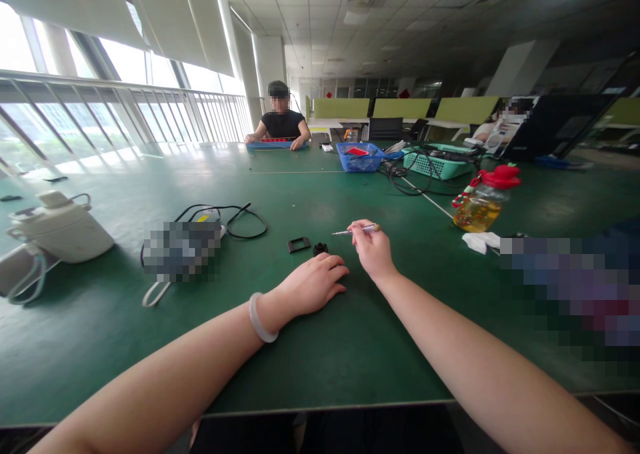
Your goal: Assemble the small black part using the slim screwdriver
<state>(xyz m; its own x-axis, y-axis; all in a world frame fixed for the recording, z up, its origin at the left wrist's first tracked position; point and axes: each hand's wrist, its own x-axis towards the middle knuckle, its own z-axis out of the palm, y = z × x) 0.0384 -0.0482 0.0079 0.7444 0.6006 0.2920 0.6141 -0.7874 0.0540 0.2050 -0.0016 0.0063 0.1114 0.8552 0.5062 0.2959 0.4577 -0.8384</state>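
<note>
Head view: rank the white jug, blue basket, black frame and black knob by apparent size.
1. White jug, nearer the camera.
2. Blue basket, farther off, so true order is unsure.
3. Black frame.
4. Black knob.

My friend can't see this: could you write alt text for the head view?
A right hand holds a thin tool over a green table; the left hand rests flat beside a small black part and a black frame.

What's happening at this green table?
A person sits at the table. The right hand pinches a thin tool in its fingers, held level above the surface. The left hand rests flat, fingertips by a small black part; a black frame lies beside that. Another person works at the far end.
</note>
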